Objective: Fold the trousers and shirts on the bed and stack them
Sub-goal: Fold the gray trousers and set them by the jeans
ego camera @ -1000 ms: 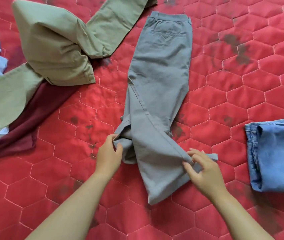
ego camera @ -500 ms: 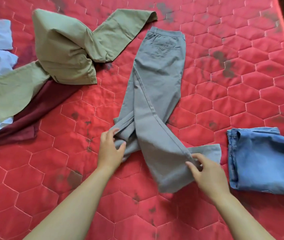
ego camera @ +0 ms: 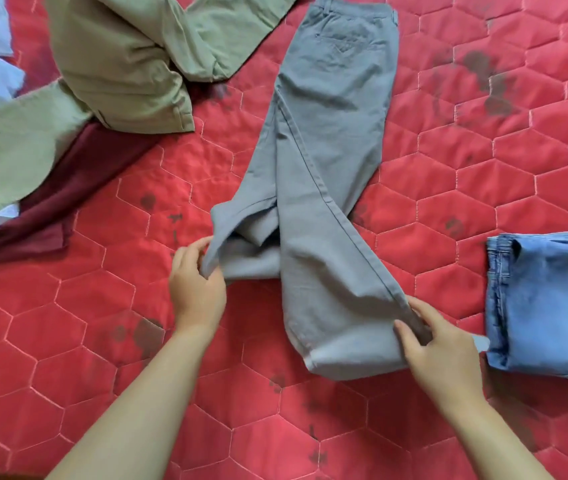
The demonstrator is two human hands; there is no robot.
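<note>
My left grip [ego camera: 197,289] pinches 9 o'clock hem of grey cotton trousers [ego camera: 327,150] | right grip [ego camera: 438,344] pinches 4 o'clock hem | risk: crossed legs fold crooked

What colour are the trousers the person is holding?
Plain grey. The trousers show best in the head view, the only one given.

Grey trousers [ego camera: 327,161]: matt woven cloth. Jeans [ego camera: 545,306]: faded denim. Bedcover [ego camera: 483,174]: quilted, slightly glossy red fabric, stained.

No readable text, label, brand, number or sign shows on any garment or on the bedcover.
</note>
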